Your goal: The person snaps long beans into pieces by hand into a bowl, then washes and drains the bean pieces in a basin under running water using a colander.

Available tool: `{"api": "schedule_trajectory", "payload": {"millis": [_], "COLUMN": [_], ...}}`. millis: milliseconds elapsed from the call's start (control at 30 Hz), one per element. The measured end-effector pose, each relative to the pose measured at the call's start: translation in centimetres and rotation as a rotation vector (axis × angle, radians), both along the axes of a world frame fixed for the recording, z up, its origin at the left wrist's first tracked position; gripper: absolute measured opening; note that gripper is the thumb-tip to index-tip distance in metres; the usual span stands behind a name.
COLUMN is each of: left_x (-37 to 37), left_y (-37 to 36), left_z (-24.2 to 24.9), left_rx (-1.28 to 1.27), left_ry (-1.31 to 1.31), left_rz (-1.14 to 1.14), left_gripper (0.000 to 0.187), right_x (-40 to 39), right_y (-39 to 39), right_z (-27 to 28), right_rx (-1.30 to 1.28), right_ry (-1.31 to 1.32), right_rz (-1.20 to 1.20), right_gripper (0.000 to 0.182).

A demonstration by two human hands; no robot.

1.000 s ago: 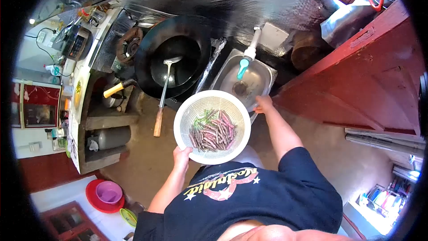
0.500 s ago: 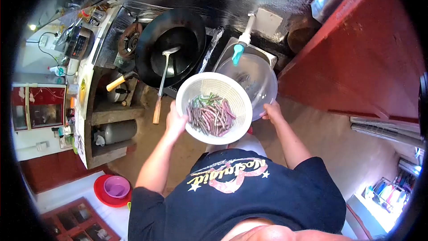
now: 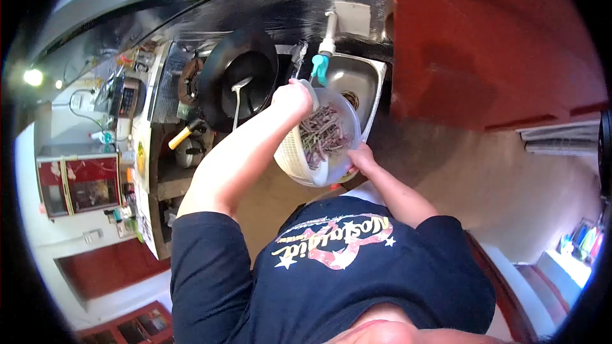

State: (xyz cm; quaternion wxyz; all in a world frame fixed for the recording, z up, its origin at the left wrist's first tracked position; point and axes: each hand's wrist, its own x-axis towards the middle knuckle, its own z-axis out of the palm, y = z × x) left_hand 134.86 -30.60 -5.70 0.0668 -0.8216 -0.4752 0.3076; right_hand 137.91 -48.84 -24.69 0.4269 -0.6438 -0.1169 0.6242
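Note:
My left hand (image 3: 294, 99) grips the upper rim of a white plastic colander (image 3: 291, 158), which is tilted steeply to the right. A pile of cut purplish-brown bean pieces (image 3: 322, 131), a few of them green, lies at the colander's mouth and over the bowl. The clear plastic bowl (image 3: 348, 113) sits right against the colander. My right hand (image 3: 363, 158) is closed on the bowl's near right rim. Behind the bowl, a metal sink (image 3: 363, 67) shows its drain under a tap with a teal handle (image 3: 320, 64).
A large black wok (image 3: 213, 86) stands on the stove to the left, with a metal spatula (image 3: 237, 92) resting in it. The yellow handle (image 3: 180, 138) of another tool juts out beside the wok. A red panel (image 3: 484, 44) rises on the right.
My left hand has raised its side of the colander and tipped it right, over the clear bowl. The beans have slid toward the bowl, and the bowl has moved left, uncovering the sink.

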Motion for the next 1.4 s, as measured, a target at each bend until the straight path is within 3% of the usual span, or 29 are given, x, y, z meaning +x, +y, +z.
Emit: {"api": "schedule_trajectory", "payload": {"millis": [133,233,267,333,467,600,867,933,1033,1067,1133,1200,1267,1300,1400], "left_x": [2.7,3.9,4.3,2.7,0.6,1.8,0.2,-0.6,-2.1,-3.2,-5.7,-8.3,-12.4,-13.7,-18.3], "left_y": [-1.2,-1.4,-1.5,1.4,2.2,0.4,1.0,1.1,1.8,2.3,2.0,0.3,-0.5,-1.6,-4.1], "left_z": [0.2,2.4,3.6,0.9,-1.4,4.6,6.5,8.1,9.1,8.8,8.4,8.0,4.3,3.1,-2.3], "left_rx": [0.084,-0.048,-0.104,-0.089,0.117,-0.065,-0.106,-0.152,-0.305,-0.307,-0.391,-0.392,-0.352,-0.345,-0.286], "left_ry": [0.076,0.093,0.154,0.204,0.193,0.171,0.206,0.16,-0.008,-0.016,-0.203,-0.455,-0.641,-0.711,-0.866], "left_rz": [-0.042,-0.228,-0.266,-0.215,-0.098,-0.171,-0.013,0.014,0.39,0.395,0.57,0.566,0.588,0.601,0.595], "left_gripper": [0.049,0.019,0.024,0.025,0.021,0.024,0.025,0.024,0.027,0.027,0.032,0.039,0.043,0.045,0.048], "right_x": [-0.6,-0.6,-0.8,-1.1,-1.3,-1.2,2.0,3.0,4.5,5.1,6.5,7.1,7.9,7.9,9.0], "right_y": [0.1,-0.6,-0.7,-0.7,-0.3,-0.5,-0.2,0.5,1.5,1.9,3.2,4.6,6.2,7.5,8.6], "right_z": [-0.9,0.1,-0.5,-2.0,-2.3,-3.3,-2.7,-2.6,-3.8,-4.0,-5.1,-6.3,-7.7,-12.3,-14.1], "right_rx": [-0.045,0.006,0.001,0.004,-0.003,-0.003,-0.007,-0.021,-0.028,-0.028,-0.087,-0.016,0.018,0.062,-0.017], "right_ry": [-0.011,0.049,0.057,0.042,0.019,0.01,-0.015,0.008,0.06,0.053,0.102,0.097,0.084,0.105,0.159], "right_rz": [-0.014,-0.111,-0.118,-0.087,-0.115,-0.107,-0.145,-0.14,-0.27,-0.264,-0.249,-0.261,-0.291,-0.304,-0.179], "right_gripper": [0.033,0.033,0.033,0.035,0.034,0.032,0.03,0.031,0.028,0.028,0.03,0.028,0.029,0.024,0.026]}}
